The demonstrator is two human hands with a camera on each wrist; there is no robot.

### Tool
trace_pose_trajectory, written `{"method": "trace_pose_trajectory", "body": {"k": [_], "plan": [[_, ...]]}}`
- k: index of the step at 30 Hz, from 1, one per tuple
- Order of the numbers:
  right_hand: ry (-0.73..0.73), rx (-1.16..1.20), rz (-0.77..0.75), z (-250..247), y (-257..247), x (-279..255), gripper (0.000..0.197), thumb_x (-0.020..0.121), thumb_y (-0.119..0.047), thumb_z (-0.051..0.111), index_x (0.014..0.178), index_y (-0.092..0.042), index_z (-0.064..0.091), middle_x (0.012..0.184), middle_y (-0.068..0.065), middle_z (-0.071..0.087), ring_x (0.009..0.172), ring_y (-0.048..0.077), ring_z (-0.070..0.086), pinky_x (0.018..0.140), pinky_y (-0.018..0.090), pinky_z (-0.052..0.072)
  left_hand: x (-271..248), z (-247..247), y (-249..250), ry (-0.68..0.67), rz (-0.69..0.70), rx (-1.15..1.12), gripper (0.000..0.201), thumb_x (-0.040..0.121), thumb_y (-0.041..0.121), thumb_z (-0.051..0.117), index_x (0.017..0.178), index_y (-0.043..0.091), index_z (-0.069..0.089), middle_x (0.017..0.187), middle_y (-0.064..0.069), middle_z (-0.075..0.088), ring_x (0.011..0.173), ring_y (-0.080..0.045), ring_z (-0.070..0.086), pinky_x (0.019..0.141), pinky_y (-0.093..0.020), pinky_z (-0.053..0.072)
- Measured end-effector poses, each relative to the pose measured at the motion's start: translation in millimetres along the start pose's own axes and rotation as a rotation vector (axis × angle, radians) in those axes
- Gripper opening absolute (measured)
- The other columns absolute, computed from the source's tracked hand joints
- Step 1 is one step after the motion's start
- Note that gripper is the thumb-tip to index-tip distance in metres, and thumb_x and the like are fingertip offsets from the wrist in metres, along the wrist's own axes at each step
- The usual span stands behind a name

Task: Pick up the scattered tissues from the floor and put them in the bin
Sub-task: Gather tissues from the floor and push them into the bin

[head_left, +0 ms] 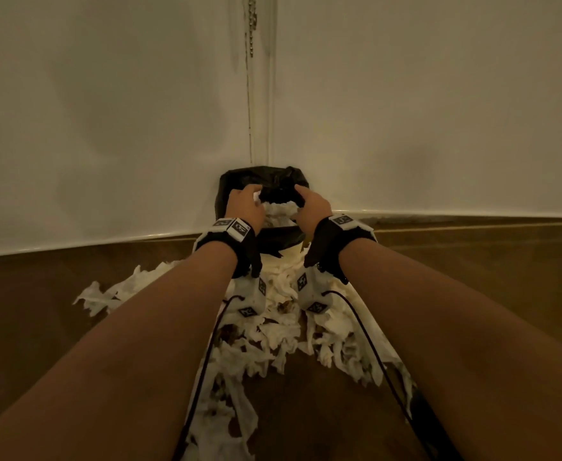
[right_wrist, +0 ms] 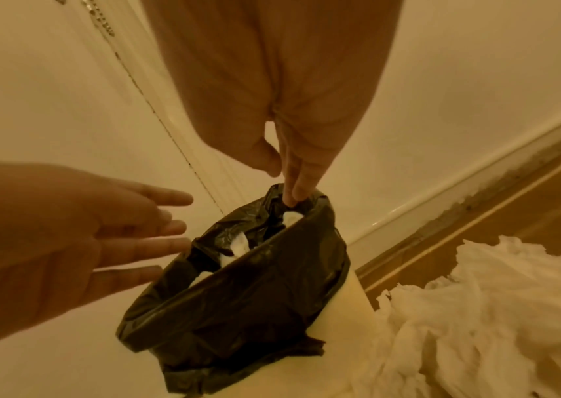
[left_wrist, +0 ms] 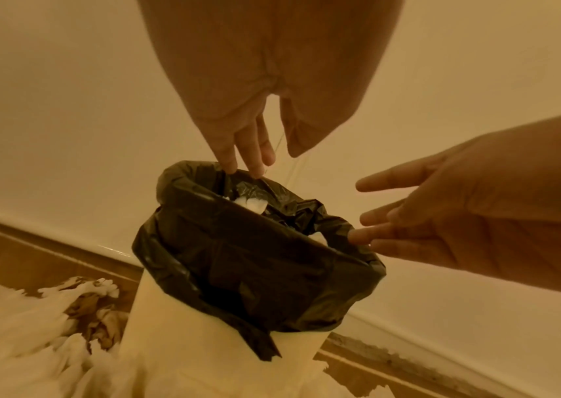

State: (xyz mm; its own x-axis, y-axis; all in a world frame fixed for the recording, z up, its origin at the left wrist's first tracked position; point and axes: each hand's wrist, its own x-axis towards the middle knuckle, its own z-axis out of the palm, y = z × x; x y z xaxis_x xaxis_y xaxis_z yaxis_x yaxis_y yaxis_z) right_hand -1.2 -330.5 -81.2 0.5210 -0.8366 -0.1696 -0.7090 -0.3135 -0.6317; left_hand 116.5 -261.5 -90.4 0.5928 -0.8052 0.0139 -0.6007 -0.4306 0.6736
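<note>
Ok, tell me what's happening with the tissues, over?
Both hands open over the bin, left hand, right hand. Some tissues inside the black bag. Big pile of tissues on the floor still.

Dim warm yellowish light, soft focus throughout, wide-angle bending at edges, faint wall shadows

A cream round bin with a crumpled black plastic liner stands tight in a white wall corner, reachable only from above and the front, where white torn tissues cover the brown floor.
</note>
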Motion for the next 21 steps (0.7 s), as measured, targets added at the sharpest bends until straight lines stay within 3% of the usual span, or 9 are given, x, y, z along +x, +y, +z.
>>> {"method": "trace_pose_trajectory", "body": {"k": [6,8,10,13,16,19,21], "plan": [[0.161,0.074,0.010,-6.4,2.4,-24.2,0.044,0.089,0.001,0.046,0.130,-0.012,0.052,0.129,0.015,0.053,0.117,0.028,0.052,0.099,0.032,0.044,-19.9,-7.9,-11.9,0.074,0.073,-0.049,0.034,0.095,0.008,0.038,0.120,0.014,0.059,0.121,-0.015,0.057,0.105,-0.029,0.057,0.087,-0.030,0.043],[0.205,0.083,0.011,-8.2,4.3,-38.2,0.038,0.091,-0.002,0.045,0.125,-0.012,0.056,0.125,0.015,0.056,0.114,0.028,0.055,0.096,0.033,0.046,-32.7,-10.9,-19.3,0.042,0.064,-0.083,0.031,0.094,0.010,0.039,0.116,0.016,0.061,0.117,-0.012,0.063,0.103,-0.028,0.060,0.086,-0.031,0.047],[0.207,0.115,0.032,-9.2,7.7,-52.6,0.032,0.093,-0.006,0.044,0.121,-0.012,0.059,0.121,0.014,0.060,0.110,0.028,0.057,0.090,0.030,0.046,-47.0,-12.4,-28.2,-0.027,0.026,-0.100,0.028,0.094,0.013,0.040,0.111,0.019,0.061,0.106,-0.010,0.068,0.092,-0.024,0.063,0.079,-0.033,0.053],[0.172,0.141,0.050,-5.1,16.4,-75.8,0.025,0.096,-0.017,0.046,0.114,-0.011,0.062,0.113,0.011,0.065,0.104,0.026,0.061,0.082,0.027,0.046,-73.2,-11.2,-38.5,-0.096,-0.022,-0.102,0.025,0.096,0.014,0.037,0.102,0.021,0.060,0.094,-0.007,0.070,0.072,-0.012,0.061,0.069,-0.028,0.052],[0.106,0.203,0.074,12.1,29.9,-100.2,0.028,0.097,-0.018,0.043,0.107,-0.006,0.067,0.106,0.014,0.069,0.090,0.024,0.064,0.080,0.031,0.052,-107.2,-6.8,-46.3,-0.158,-0.072,-0.088,0.025,0.095,0.014,0.036,0.098,0.023,0.059,0.090,-0.004,0.070,0.080,-0.015,0.064,0.075,-0.030,0.054],[0.030,0.225,0.118,37.1,43.9,-125.3,0.029,0.097,-0.016,0.041,0.105,-0.004,0.066,0.102,0.015,0.070,0.068,0.013,0.059,0.062,0.022,0.049,-144.3,1.0,-56.8,-0.245,-0.097,-0.036,0.026,0.094,0.014,0.038,0.102,0.020,0.061,0.092,-0.005,0.067,0.088,-0.020,0.063,0.076,-0.031,0.053],[-0.053,0.209,0.157,57.1,52.5,-139.9,0.026,0.097,-0.012,0.042,0.104,-0.005,0.065,0.104,0.013,0.070,0.070,0.013,0.060,0.064,0.024,0.051,-169.4,6.3,-68.6,-0.308,-0.130,-0.003,0.027,0.093,0.012,0.040,0.107,0.016,0.062,0.098,-0.007,0.066,0.093,-0.023,0.063,0.081,-0.036,0.054]]}}
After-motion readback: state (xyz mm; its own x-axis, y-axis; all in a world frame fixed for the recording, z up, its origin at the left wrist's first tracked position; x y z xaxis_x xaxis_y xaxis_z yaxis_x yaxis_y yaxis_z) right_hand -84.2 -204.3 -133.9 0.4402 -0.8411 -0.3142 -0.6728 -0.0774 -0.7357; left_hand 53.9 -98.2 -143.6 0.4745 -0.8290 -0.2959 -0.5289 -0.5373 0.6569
